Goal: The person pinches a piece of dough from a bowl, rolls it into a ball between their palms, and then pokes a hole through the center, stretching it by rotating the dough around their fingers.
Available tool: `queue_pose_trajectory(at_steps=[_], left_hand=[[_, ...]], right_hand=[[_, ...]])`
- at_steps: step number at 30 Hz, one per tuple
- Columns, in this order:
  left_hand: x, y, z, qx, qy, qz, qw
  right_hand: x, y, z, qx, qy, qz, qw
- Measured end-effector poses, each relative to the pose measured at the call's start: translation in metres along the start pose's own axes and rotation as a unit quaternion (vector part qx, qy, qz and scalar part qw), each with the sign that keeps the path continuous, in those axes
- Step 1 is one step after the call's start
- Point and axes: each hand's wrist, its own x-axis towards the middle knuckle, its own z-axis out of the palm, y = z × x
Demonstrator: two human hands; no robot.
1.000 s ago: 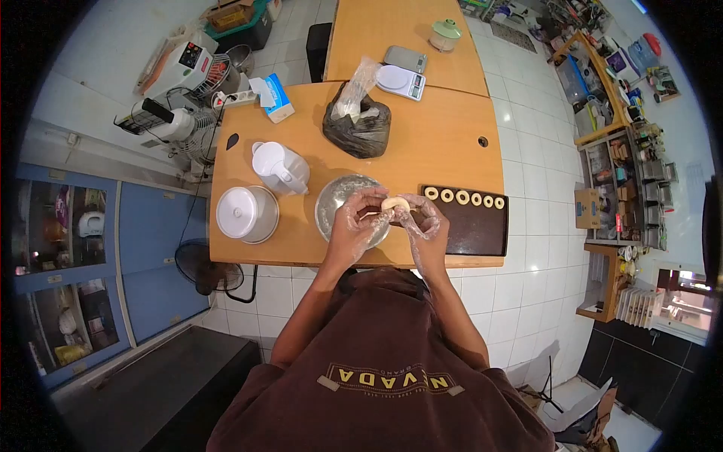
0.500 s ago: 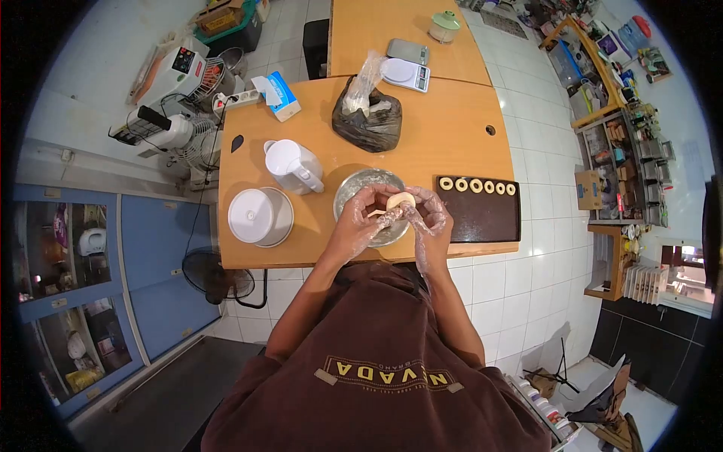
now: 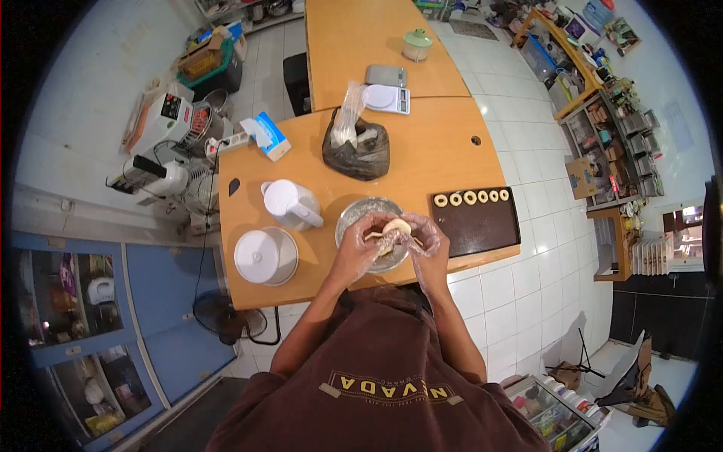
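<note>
Above a metal bowl (image 3: 348,216), both of my flour-dusted hands hold one pale piece of dough (image 3: 397,226) between their fingertips. My left hand (image 3: 364,245) grips it from the left, and my right hand (image 3: 428,245) from the right. The dough looks rounded; the fingers partly cover it. Whitish flour or dough shows in the bowl below. To the right, a dark baking tray (image 3: 478,227) bears a row of several dough rings (image 3: 471,197) along its far edge.
Left on the table (image 3: 429,151) are a white pitcher (image 3: 290,202) and a lidded white container (image 3: 260,256). Farther back are a black plastic bag (image 3: 361,154), a tissue box (image 3: 273,138), a white scale (image 3: 387,99) and a green-lidded jar (image 3: 416,45).
The camera view has tilted, so the table and tray appear lower in the frame. Both hands still hold the dough over the bowl, with a slight shift of the fingers.
</note>
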Motion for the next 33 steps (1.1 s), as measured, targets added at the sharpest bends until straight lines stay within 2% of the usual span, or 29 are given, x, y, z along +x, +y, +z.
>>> queue_pose_trajectory(at_steps=[5,10,15,19,22,25,28,33], left_hand=[[0.005,-0.007,0.001,0.024,-0.009,-0.001,1.0],[0.01,-0.006,0.002,0.048,-0.036,-0.017,0.998],[0.013,-0.009,0.0,0.016,-0.085,0.014,0.996],[0.007,-0.002,0.001,0.007,-0.063,-0.025,0.998],[0.002,-0.004,-0.003,-0.061,-0.021,-0.022,0.998],[-0.003,-0.005,-0.002,-0.066,0.016,-0.028,0.997],[-0.007,-0.017,-0.008,-0.01,-0.011,-0.031,0.999],[-0.014,-0.023,-0.007,-0.053,-0.009,-0.039,0.998]], right_hand=[[-0.005,0.005,-0.007,-0.008,0.022,0.007,1.0],[-0.005,0.001,-0.017,-0.058,-0.038,0.024,0.997],[-0.004,-0.004,-0.014,-0.029,0.01,0.022,0.999],[-0.008,-0.001,-0.011,-0.006,0.027,0.008,1.0],[-0.013,0.0,-0.01,-0.02,-0.003,0.011,1.0],[-0.014,0.008,-0.011,-0.053,-0.045,0.03,0.997],[-0.015,0.009,-0.011,-0.106,-0.05,0.01,0.993],[-0.015,0.013,-0.011,-0.108,-0.03,0.008,0.994]])
